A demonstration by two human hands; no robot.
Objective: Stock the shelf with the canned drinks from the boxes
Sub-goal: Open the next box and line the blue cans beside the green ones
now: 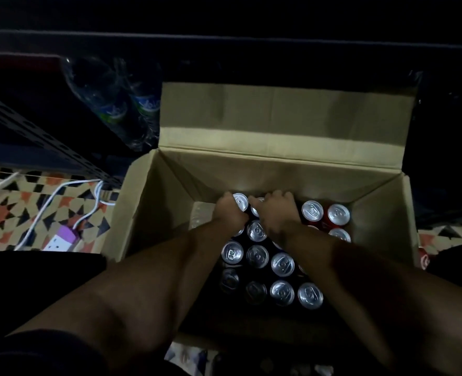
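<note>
Your cans [282, 264] stood upright in the open cardboard box [154, 202], lids facing up (nearest rows sank into shadow). Farther in, your left hand [231, 213] curled round a can [241, 201] in the back row; your right hand [277, 213] lay over its neighbours, grip impossible to tell. Beyond, the shelf [224, 42] was nearly black.

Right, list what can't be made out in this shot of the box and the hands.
- Head view: fingers of the left hand and right hand curl down among the cans, so the exact grip is hidden.
- Cans under both forearms are covered; the count is unknown.
- Can labels: only tops show, sides too dark.
- Shelf: too dark to see its contents.
- Bottles: dim, print unreadable.
</note>
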